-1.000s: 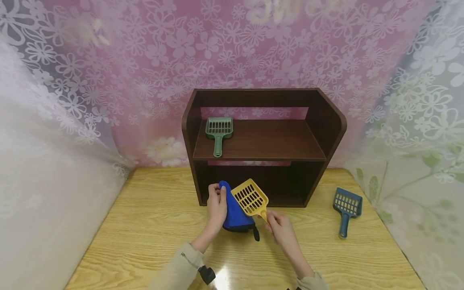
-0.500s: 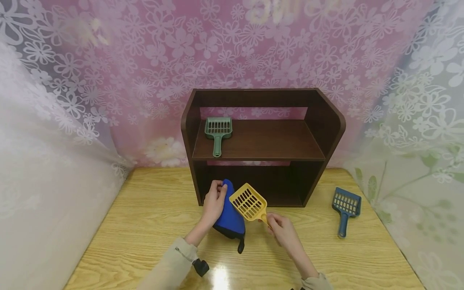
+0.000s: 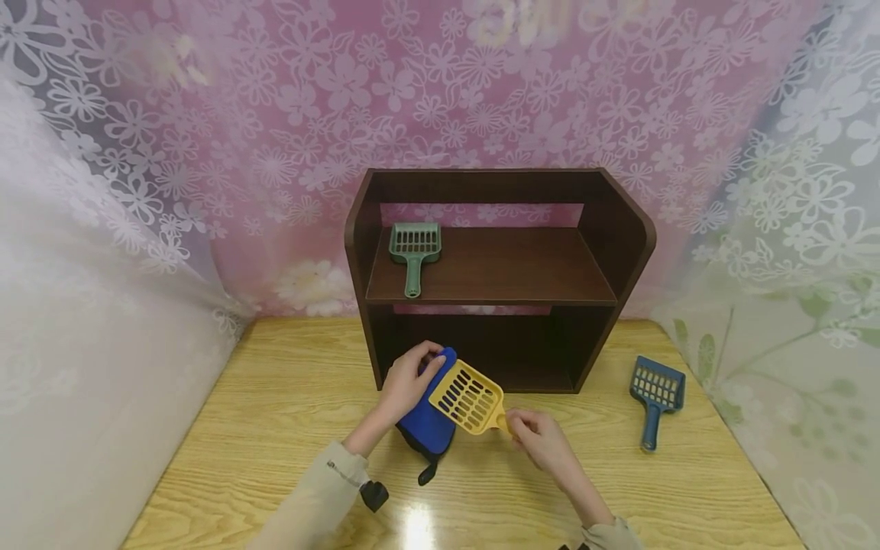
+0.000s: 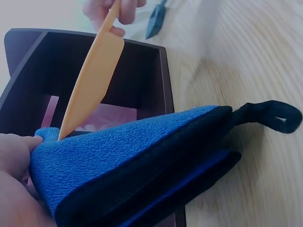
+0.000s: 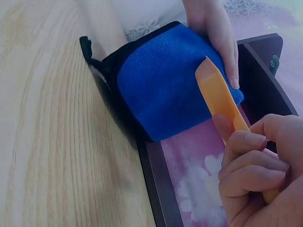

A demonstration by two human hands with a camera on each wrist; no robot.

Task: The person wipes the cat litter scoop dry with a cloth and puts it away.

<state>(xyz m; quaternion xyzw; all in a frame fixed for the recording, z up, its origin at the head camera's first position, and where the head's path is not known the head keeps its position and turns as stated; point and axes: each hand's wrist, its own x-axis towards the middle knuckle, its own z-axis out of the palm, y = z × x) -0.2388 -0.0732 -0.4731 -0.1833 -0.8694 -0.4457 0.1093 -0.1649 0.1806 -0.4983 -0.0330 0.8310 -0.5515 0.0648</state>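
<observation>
Before the front edge of the brown shelf [image 3: 509, 263], above the table [image 3: 289, 443], the head view shows the left hand [image 3: 402, 383] pinching the blue cloth [image 3: 428, 428] at its upper end and the right hand [image 3: 541, 441] clamped on the handle of the yellow scoop [image 3: 469, 399], whose slotted face overlaps the cloth. It alone gives the whole green scoop [image 3: 414, 248], at the left end of the shelf's upper level, and the whole blue scoop [image 3: 656, 393], near the table's right edge. Left wrist: the yellow scoop stands edge-on, its tip seemingly touching the cloth, whose black-bordered folded layers show. Right wrist: the right hand's fingers curl plainly round the handle.
</observation>
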